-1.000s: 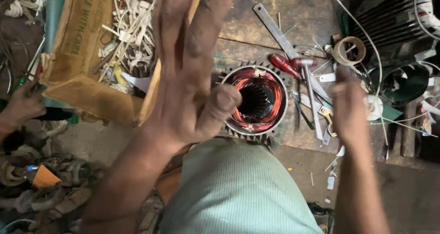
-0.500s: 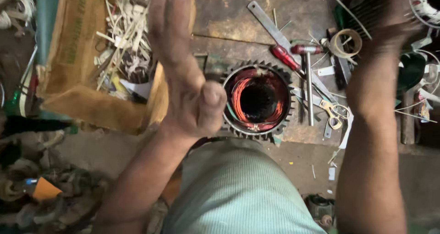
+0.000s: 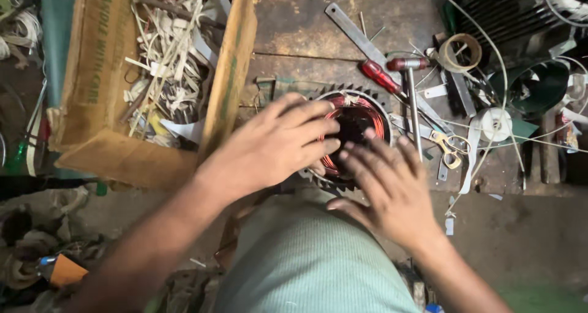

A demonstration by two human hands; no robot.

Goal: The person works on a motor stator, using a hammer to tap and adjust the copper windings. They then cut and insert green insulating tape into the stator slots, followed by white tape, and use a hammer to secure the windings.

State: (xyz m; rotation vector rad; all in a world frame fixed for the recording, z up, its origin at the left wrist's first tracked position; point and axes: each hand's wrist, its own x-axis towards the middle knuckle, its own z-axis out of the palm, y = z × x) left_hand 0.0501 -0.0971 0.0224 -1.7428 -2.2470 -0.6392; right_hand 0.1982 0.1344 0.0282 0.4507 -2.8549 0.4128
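Observation:
A round motor stator (image 3: 358, 114) with red-orange copper windings and a toothed metal rim lies on the wooden bench in front of me. My left hand (image 3: 275, 144) rests flat over its left half, fingers spread and pointing right. Over its lower right edge hovers my right hand (image 3: 389, 187), palm down, fingers apart and blurred. Neither hand holds anything. Much of the stator is hidden under the two hands.
A cardboard box (image 3: 229, 80) of white insulation strips stands to the left. To the right lie a red-handled screwdriver (image 3: 380, 75), a hammer (image 3: 411, 98), a metal ruler (image 3: 352, 28), scissors (image 3: 447, 146), a tape roll (image 3: 460, 52) and white cord.
Both hands were raised toward the camera; they have come down onto the stator. The right hand swung in from the far right to the stator's lower right edge.

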